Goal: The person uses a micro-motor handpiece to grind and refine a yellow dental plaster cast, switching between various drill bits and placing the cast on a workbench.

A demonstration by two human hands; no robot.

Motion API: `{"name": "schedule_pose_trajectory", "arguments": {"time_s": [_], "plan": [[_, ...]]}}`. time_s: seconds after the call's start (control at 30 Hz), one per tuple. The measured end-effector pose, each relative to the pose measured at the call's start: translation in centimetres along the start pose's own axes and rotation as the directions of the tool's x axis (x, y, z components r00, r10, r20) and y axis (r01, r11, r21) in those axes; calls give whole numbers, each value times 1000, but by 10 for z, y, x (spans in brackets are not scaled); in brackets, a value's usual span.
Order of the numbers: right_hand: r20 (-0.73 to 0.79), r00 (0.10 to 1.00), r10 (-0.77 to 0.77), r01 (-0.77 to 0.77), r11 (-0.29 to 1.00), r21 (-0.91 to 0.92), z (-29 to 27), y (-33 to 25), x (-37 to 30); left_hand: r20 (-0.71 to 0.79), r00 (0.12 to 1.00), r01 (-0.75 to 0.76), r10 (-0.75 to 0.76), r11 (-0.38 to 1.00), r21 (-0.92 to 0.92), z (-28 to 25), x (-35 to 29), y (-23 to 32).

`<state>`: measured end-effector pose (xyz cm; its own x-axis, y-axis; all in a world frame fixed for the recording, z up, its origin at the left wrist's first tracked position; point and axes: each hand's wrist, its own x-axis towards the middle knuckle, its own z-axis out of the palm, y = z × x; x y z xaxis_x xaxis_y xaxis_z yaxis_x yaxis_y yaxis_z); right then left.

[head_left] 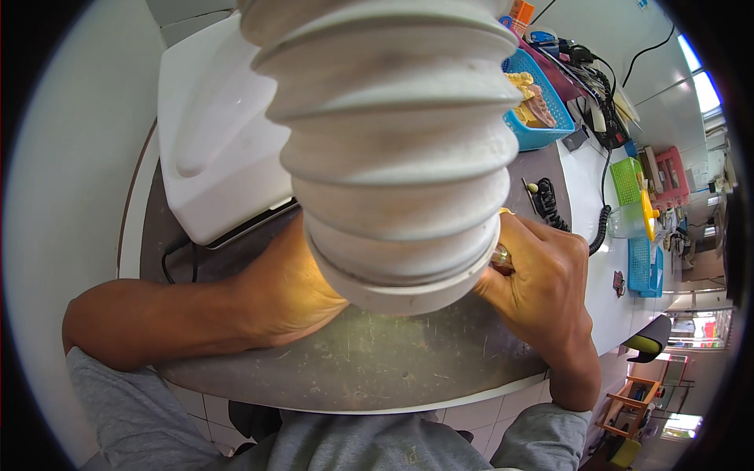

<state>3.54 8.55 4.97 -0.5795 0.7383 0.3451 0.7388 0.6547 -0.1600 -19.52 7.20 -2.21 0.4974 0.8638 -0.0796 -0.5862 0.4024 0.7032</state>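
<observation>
A wide white corrugated hose (397,157) hangs down in front of me and covers the middle of the view. My left hand (302,294) reaches in behind its lower end; the fingers and anything in them are hidden. On the other side, my right hand (542,275) is closed, with thumb and fingers curled beside the hose's rim. A small shiny, rounded piece (501,257) shows between them, too little of it to name. Warm light falls on both hands under the hose. Both forearms rest over the grey worktop (377,361).
A white machine housing (224,141) stands at the left, a black cable (177,255) beside it. At the right are a blue basket (554,129) with yellow and pink dental casts, a coiled black cord (552,206), and farther off a green basket (626,180) and another blue basket (644,267).
</observation>
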Motion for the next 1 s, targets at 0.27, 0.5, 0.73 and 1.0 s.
{"name": "schedule_pose_trajectory", "arguments": {"time_s": [0.27, 0.5, 0.73, 1.0], "plan": [[16, 1000, 4, -4, 1000, 5, 0, -1, 0, 87, 995, -53, 50, 998, 31, -6, 5, 5], [2, 1000, -16, 16, 1000, -6, 1, 1, -1, 28, 996, -85, 81, 973, 214, 20, 10, 19], [-9, 1000, -10, 10, 1000, -19, -1, 2, -1, 16, 999, -36, 33, 984, 173, 11, 8, 10], [-12, 999, -37, 37, 999, -6, 0, 1, -1, 11, 999, -40, 38, 981, 192, 9, 7, 13]]}}
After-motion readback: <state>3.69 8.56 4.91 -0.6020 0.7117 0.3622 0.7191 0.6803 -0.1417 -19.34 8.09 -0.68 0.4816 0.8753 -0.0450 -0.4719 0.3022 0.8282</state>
